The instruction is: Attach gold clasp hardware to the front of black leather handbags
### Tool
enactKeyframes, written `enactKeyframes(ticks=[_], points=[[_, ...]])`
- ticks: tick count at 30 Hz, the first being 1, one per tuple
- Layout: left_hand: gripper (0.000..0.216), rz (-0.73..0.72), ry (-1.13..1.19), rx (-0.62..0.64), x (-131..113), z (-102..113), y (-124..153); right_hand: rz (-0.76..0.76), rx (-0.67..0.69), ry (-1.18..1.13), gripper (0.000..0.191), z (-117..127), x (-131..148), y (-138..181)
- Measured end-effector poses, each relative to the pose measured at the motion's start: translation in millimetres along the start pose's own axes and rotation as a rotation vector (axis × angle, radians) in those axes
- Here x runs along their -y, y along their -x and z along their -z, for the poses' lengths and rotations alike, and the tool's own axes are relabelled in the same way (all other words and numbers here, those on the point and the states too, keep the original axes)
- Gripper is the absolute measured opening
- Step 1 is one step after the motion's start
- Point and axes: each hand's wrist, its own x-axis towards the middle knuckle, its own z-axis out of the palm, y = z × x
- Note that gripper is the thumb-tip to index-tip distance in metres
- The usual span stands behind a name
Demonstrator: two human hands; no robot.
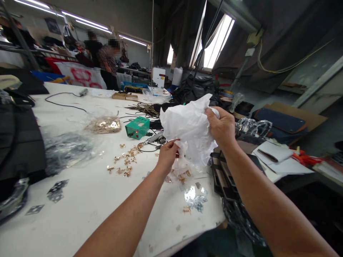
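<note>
A crumpled sheet of thin white paper point(186, 123) hangs above the white table, held up between both hands. My right hand point(222, 126) is closed on its upper right edge, with part of it bunched in the fist. My left hand point(168, 157) pinches its lower left corner between thumb and fingers. Under and beside the paper lie gold-coloured metal fittings point(130, 157), some partly hidden behind it. Thin silvery metal plates point(197, 198) are scattered on the table just below the right forearm.
A green power box point(137, 127) stands on the table point(102, 214), with a corded hand tool point(152, 138) beside it. Clear plastic bags point(69, 148) lie at left. Dark bags point(227, 178) are stacked at the right edge. Two people point(108, 60) stand across the room.
</note>
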Motion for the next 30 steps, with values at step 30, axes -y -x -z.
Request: enactKeyframes(ticks=[30], points=[[0.027, 0.116, -0.159, 0.187, -30.8, 23.4, 17.4, -0.028, -0.04, -0.052, 0.032, 43.7, 39.4, 45.3]])
